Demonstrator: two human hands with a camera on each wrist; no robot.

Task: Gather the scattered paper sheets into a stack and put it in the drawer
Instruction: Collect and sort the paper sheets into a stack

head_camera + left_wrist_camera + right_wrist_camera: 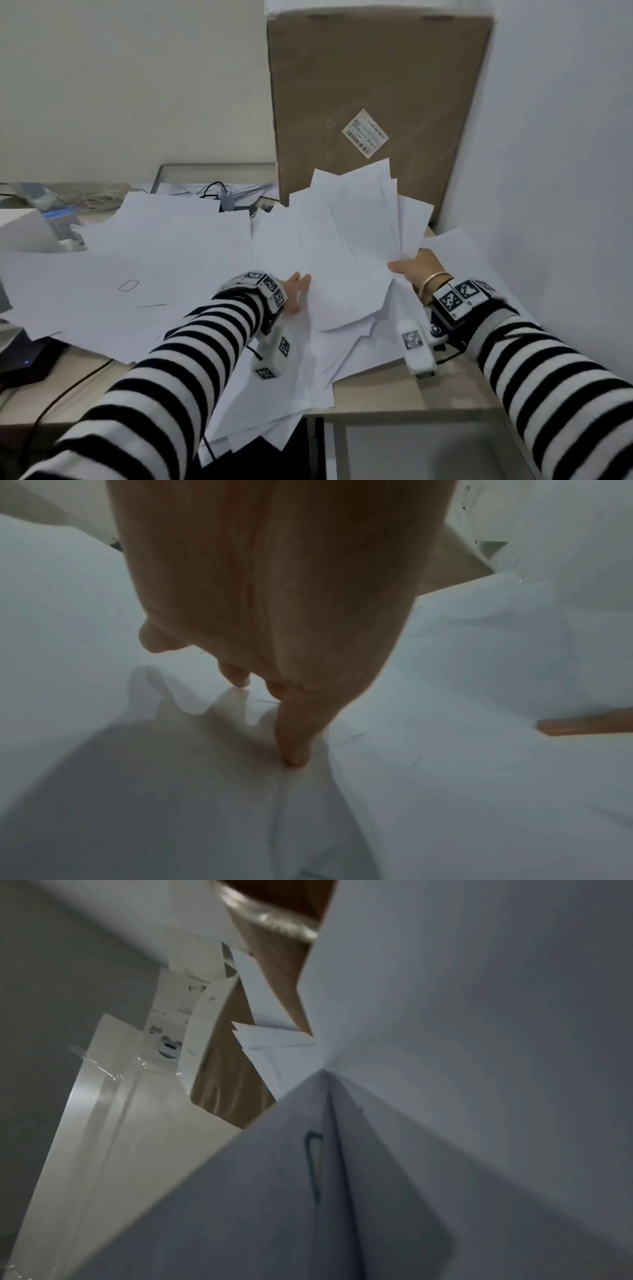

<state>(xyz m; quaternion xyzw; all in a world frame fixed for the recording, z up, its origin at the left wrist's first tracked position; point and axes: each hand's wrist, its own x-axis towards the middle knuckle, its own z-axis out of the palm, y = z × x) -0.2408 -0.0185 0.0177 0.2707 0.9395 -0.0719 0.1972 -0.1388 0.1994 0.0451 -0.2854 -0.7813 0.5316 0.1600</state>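
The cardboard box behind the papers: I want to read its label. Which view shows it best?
The head view: the cardboard box stands nearly whole against the wall, its label facing the camera. The right wrist view catches only brown strips between sheets; the left wrist view shows none of it.

The barcode label [365, 133] on the cardboard box [376, 85] is too blurred to read.
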